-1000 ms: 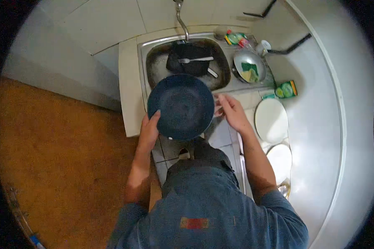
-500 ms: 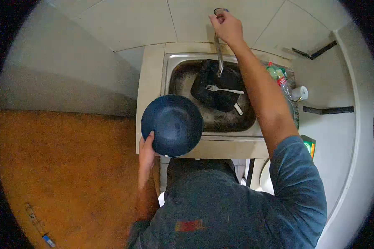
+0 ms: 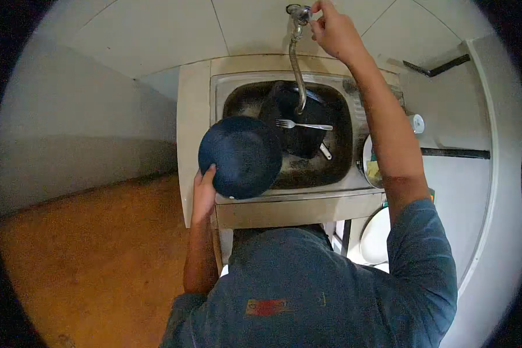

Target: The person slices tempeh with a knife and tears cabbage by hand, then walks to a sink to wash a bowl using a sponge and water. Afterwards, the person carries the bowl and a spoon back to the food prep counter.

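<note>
My left hand (image 3: 204, 194) grips the lower left rim of a dark blue round plate (image 3: 240, 157), thumb on its inner face, over the sink's left front corner. My right hand (image 3: 332, 30) is raised to the wall, its fingers bent at the handle of the faucet (image 3: 299, 15); whether they touch it I cannot tell. The curved spout (image 3: 297, 72) hangs over the sink (image 3: 339, 168). In the basin lie a black pan-like item (image 3: 296, 142), a fork (image 3: 304, 125) across it and a white handle end (image 3: 326, 151). No water stream shows.
Right of the sink, a bowl (image 3: 366, 162) with a yellow-green sponge (image 3: 373, 172) is partly behind my right arm. A white cup (image 3: 416, 123) stands beyond it. A white round lid or plate (image 3: 377, 236) lies at the lower right. Black brackets (image 3: 435, 66) stick out from the wall.
My right hand has gone from beside the plate up to the faucet, and shifted slightly right of it since. My left hand has kept hold of the plate, now left of the basin's middle.
</note>
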The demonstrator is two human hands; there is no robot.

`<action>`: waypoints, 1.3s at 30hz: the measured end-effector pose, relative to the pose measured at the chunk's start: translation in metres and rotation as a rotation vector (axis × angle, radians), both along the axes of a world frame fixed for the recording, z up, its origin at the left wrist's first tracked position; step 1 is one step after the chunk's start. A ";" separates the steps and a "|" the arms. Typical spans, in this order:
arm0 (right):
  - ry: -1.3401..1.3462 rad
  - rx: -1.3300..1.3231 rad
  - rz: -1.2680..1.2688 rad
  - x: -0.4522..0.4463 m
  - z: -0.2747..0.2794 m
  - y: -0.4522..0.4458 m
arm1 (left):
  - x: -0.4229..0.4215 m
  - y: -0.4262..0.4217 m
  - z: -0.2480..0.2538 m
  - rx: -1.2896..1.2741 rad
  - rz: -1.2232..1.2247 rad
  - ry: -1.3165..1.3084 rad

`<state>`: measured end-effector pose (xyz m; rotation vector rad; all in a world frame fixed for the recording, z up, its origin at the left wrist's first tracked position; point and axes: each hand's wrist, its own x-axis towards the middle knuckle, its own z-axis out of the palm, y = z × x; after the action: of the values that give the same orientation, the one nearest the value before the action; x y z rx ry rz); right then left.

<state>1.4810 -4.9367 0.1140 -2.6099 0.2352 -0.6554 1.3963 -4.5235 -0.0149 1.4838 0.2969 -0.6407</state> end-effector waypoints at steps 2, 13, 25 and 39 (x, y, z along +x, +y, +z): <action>0.077 0.022 0.012 -0.002 0.007 0.001 | 0.006 -0.007 0.000 0.032 -0.052 -0.043; 0.197 0.073 -0.032 -0.004 0.021 -0.017 | 0.006 0.014 -0.026 0.120 -0.035 -0.001; -0.203 0.151 -0.339 -0.030 -0.071 -0.031 | 0.000 0.030 -0.023 0.026 -0.001 0.005; 0.313 0.827 -0.196 -0.120 -0.215 0.067 | 0.048 -0.058 -0.017 0.290 -0.289 0.042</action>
<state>1.3607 -4.8696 -0.1009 -1.8760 0.6975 -0.1353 1.4445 -4.5815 -0.0320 1.8123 0.2144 -0.8888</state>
